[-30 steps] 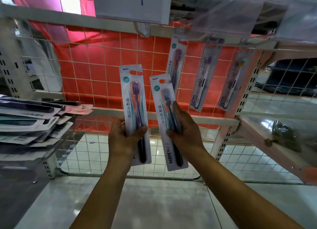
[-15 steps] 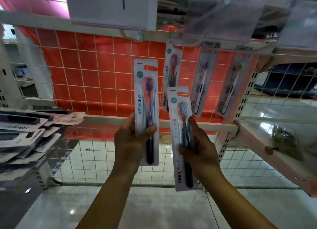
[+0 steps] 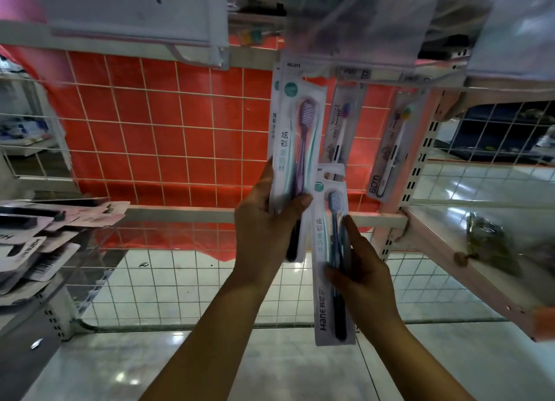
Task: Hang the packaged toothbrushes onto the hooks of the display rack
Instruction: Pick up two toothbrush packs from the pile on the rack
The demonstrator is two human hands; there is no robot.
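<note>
My left hand (image 3: 264, 229) grips a white pack with a purple toothbrush (image 3: 300, 148), raised so its top sits just under the rack's upper rail (image 3: 375, 83). It overlaps an identical pack hanging right behind it (image 3: 274, 124). My right hand (image 3: 360, 277) holds a second pack with a blue toothbrush (image 3: 326, 250), lower and to the right. Two more packs hang from the rail further right, one with a purple-headed brush (image 3: 342, 124) and one with a yellow-green head (image 3: 393, 148). The hooks themselves are hidden behind packs and plastic sleeves.
A stack of toothbrush packs (image 3: 39, 244) lies on the shelf at the left. The white wire grid (image 3: 168, 130) backs the rack over red tiles. A pink shelf (image 3: 450, 250) with a dark bagged item (image 3: 486, 244) juts out at the right. Clear plastic sleeves (image 3: 360, 25) hang overhead.
My left hand has lifted its pack up and to the right, up to the rail over the hanging pack. My right hand has dropped slightly lower with its pack.
</note>
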